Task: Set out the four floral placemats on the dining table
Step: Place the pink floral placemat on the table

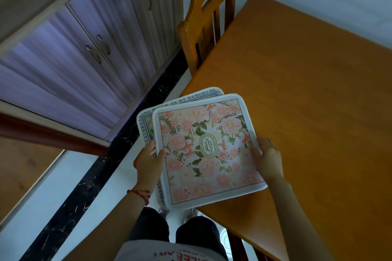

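both hands hold a stack of floral placemats over the table's edge

left hand [148,158] pinches the stack's 9 o'clock edge; right hand [266,158] grips the top pink-flowered placemat [209,150] at 3 o'clock, above the wooden dining table [307,95].

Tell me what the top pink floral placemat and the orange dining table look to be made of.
Pink floral placemat: seemingly soft printed fabric or felt; matte, with thick rounded white edges. Orange dining table: apparently wood or wood veneer, with faint grain and a smooth satin sheen.

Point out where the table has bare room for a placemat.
Nearly all the table is bare, from the chair across to the wall side. Only the near corner is crowded, under the placemats held by the left hand and right hand.
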A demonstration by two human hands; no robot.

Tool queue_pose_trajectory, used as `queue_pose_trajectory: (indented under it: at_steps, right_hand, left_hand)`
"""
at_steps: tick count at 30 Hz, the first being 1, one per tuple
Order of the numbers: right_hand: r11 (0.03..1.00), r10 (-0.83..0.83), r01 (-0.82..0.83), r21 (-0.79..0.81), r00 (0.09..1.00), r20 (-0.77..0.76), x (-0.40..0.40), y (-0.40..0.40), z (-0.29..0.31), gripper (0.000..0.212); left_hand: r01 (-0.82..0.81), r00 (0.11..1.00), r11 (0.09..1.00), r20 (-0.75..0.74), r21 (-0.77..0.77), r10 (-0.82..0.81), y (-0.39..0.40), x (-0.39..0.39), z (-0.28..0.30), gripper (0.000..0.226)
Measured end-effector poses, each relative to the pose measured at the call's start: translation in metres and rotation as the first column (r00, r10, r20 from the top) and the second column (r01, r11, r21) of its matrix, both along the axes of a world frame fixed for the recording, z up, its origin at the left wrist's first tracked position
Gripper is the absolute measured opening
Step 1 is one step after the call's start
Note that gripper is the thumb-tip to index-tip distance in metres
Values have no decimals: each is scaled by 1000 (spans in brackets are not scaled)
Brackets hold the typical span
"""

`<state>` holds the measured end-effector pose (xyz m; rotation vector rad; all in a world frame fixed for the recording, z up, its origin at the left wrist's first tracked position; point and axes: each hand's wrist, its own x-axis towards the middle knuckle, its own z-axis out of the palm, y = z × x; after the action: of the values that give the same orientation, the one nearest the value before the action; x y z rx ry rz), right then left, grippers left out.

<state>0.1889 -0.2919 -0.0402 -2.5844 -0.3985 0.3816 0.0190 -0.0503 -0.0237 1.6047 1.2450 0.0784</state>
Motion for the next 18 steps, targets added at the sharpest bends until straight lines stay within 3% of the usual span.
queue_pose_trajectory:
  at_steps: [10,13,18]
  right_hand:
    - [994,-101,102,50,995,-26,1,4,-1,46]
    - [991,-112,114,72,993,-40,1,5,0,47]
    - [987,-135,141,73,988,-77,1,4,-7,39]
  left_hand:
    - [-101,991,989,73,-104,109,3,1,-2,62]
    - [-61,994,993,79,-100,69,6,0,-2,49]
    - [60,998,997,-8,38,-60,3,1,-10,28]
